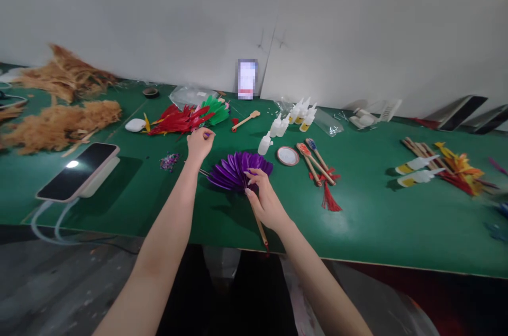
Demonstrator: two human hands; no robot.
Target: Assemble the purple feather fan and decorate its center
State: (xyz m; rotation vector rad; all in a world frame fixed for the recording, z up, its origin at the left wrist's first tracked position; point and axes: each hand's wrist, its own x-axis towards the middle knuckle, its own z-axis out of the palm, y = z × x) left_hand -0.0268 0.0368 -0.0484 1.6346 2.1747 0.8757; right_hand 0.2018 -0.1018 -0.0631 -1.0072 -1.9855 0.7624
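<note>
Currently, the purple feather fan point(238, 171) is laid flat on the green table point(369, 225), close to its near edge and about midway along it. The right hand point(265, 199) is closed over the junction of the feathers and the wooden handle point(262, 233), with the fingertips pressed onto the feather bases. The left hand point(199, 144) is held just beyond the fan's left side, with thumb and fingers pinched together on a small purple piece point(207, 135); what the piece is cannot be resolved.

For a clean result, the junction should be pinned firmly so that the spread is not disturbed, and the pinched piece should be lined up with the neighbouring feathers, base toward the handle.

The fan's long axis is set by the handle, which runs from the near table edge toward the far left. The feathers are spread in a half circle that opens toward the far side.
</note>
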